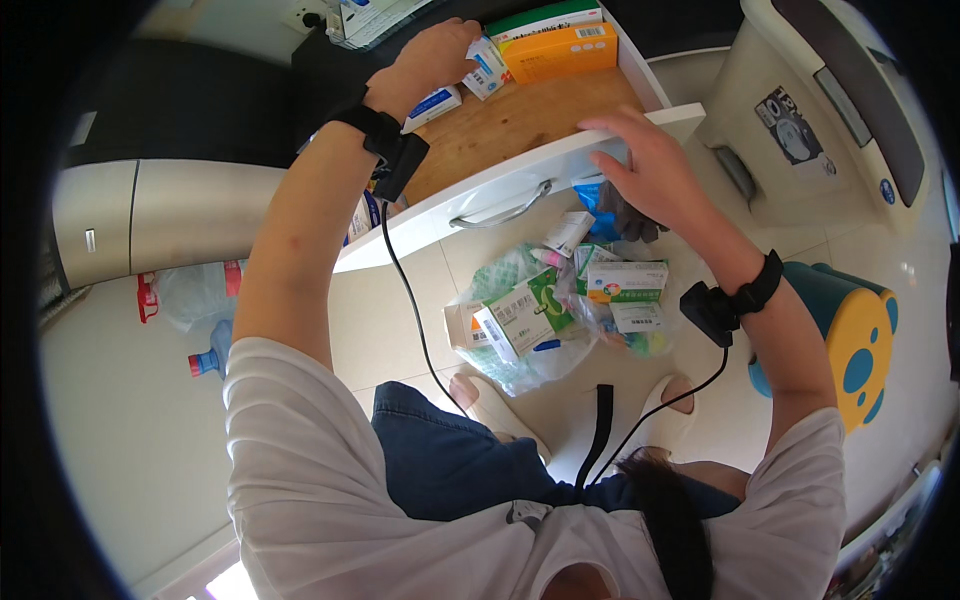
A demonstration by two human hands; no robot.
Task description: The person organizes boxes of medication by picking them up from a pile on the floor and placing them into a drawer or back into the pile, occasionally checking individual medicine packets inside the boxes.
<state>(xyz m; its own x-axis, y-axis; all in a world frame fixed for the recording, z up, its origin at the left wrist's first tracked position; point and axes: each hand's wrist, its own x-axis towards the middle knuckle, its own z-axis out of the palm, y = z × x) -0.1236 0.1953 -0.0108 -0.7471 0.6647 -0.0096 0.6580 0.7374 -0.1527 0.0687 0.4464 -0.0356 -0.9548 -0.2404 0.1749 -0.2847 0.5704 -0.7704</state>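
In front of me a white drawer with a wooden bottom is pulled out. My left hand reaches over its far left part, fingers at the upper left corner of a small white and blue medicine box. That box stands tilted beside an orange box, and a green and white box lies behind. Another white and blue box sits below my left hand, partly hidden by it. My right hand grips the drawer front's top edge near its right end, thumb on the outer face.
On the floor below the drawer, opened plastic bags hold several medicine boxes. A yellow and teal stool stands right, below a beige bin-like appliance. Plastic bottles lie left. Cables hang from both wrist devices.
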